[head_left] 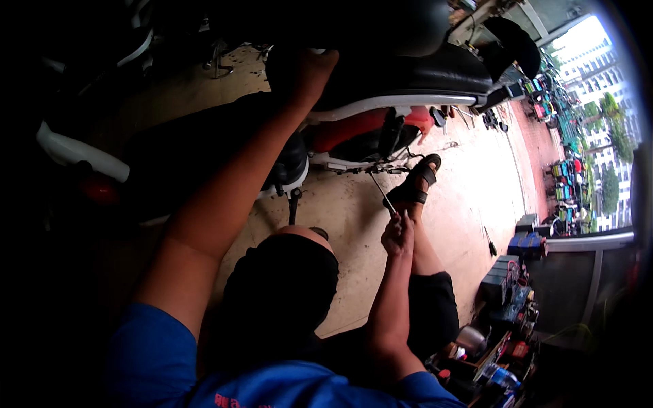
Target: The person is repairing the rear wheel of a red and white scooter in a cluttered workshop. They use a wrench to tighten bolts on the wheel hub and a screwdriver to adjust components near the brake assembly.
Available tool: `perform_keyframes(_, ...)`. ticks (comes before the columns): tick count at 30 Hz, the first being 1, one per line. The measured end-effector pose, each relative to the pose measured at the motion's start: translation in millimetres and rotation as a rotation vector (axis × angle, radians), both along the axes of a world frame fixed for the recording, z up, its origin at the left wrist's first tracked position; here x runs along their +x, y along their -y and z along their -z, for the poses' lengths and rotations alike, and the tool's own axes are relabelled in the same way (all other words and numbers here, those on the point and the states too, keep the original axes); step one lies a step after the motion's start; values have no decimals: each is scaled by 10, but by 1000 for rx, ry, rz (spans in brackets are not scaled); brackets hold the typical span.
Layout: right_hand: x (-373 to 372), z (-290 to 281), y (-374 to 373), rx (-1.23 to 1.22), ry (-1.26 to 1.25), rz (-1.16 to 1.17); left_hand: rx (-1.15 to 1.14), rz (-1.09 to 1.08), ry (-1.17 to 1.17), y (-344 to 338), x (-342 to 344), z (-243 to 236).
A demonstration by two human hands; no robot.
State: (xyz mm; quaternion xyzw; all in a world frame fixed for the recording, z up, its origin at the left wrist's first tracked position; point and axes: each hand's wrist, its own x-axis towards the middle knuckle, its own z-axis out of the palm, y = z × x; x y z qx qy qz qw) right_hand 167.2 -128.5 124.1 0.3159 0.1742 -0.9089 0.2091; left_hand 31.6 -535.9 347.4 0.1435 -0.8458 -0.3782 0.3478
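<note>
My right hand [398, 234] is closed around a screwdriver [382, 192], a tool with a long thin metal shaft. Its far end reaches the underside of a scooter, by the dark fittings beneath the red rear fender [347, 129]. Up at the scooter's long black seat [415, 75], my left hand [314, 73] rests against the dark body, left of the seat. Shadow hides its fingers, so whether it grips anything does not show. A pale curved rail [394, 102] runs along the seat's edge.
My sandalled foot [418, 183] stands close to the screwdriver. Another screwdriver [490, 243] lies on the pale floor [462, 204]. At the right are grey battery-like boxes [500, 272], a blue box [527, 243] and a cluttered tray. Parked two-wheelers [564, 180] stand outside.
</note>
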Motion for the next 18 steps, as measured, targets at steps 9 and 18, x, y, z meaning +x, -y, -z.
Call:
perform_keyframes(9, 190, 613, 183, 487, 18, 41, -40, -44, -285, -131, 9, -46)
perform_keyframes(18, 307, 719, 605, 272, 69, 139, -5, 57, -268, -54, 8, 125)
